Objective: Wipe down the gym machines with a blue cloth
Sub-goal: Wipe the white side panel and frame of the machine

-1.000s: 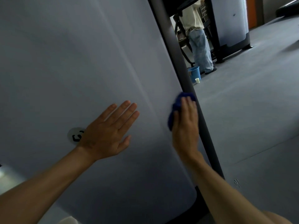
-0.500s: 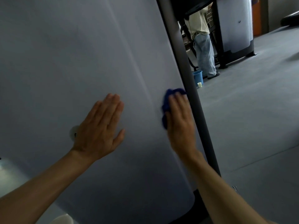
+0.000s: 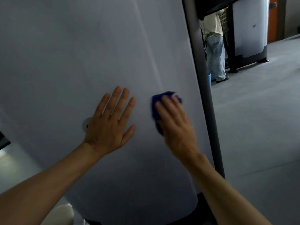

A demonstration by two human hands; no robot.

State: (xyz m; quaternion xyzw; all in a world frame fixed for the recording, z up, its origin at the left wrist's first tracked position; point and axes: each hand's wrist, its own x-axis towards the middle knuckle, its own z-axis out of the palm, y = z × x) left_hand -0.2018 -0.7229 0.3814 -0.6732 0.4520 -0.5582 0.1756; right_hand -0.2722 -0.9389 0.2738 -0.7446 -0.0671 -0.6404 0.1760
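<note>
Head view, hidden: the round sticker [image 3: 86,124] sits mostly behind the left hand [image 3: 109,124]; the blue bucket [image 3: 209,79] is cut off by the dark post [image 3: 204,88]; the other person [image 3: 215,46] shows only from the chest down.
Counts: two hands, one blue cloth [image 3: 156,109], one grey panel [image 3: 81,54].
Cloth: bunched, long axis roughly up-down on the panel, just left of the post.
Left hand: fingers straight, flat on the panel.
Right hand [image 3: 174,125]: blurred, fingers extended, pressing the cloth.
</note>
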